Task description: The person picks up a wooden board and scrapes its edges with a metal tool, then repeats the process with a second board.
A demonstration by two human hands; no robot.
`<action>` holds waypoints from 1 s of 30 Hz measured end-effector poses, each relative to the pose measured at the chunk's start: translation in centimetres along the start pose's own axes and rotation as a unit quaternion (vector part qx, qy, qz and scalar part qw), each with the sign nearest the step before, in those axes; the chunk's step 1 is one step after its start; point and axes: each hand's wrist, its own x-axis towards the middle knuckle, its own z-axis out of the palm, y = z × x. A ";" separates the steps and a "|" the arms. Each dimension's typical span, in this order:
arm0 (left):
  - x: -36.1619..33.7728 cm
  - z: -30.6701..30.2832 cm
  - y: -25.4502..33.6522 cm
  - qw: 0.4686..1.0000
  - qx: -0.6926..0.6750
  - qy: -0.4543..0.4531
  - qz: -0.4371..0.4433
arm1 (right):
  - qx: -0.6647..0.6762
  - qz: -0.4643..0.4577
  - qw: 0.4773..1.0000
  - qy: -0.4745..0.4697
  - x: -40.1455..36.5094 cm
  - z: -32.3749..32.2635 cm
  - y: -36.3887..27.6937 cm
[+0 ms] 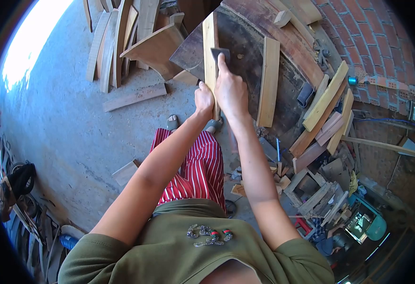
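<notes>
My left hand is closed around the near end of a pale wooden plank, thumb on top. The plank points away from me over a dark, worn tabletop. Closed just beside it, my right hand holds a small dark flat piece against the plank's right edge. Its index finger stretches forward along that piece, and the other fingers are curled underneath, mostly hidden. A second pale plank lies on the tabletop to the right.
Curved boards lean in a stack at the far left, and a loose board lies on the concrete floor. Planks and wood scraps are piled at right, near a brick wall. Another person is at the lower right.
</notes>
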 end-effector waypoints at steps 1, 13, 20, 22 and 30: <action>-1.0 -0.1 0.6 0.999 0.043 0.004 0.008 | 0.001 0.012 1.000 -0.019 -1.6 -0.5 -0.4; 0.7 0.0 -1.3 1.000 -0.020 0.002 -0.016 | -0.015 0.007 1.000 -0.021 0.3 -0.4 -0.1; -0.2 0.1 -0.5 0.998 0.026 0.015 -0.046 | -0.004 -0.011 1.000 0.012 4.8 0.6 0.2; 0.2 0.1 -0.6 0.998 0.031 0.029 -0.045 | 0.001 -0.027 0.999 0.035 5.4 0.2 -0.4; 0.1 0.4 -1.5 0.998 0.046 0.025 -0.026 | -0.017 -0.002 1.000 -0.021 3.3 -0.3 -0.4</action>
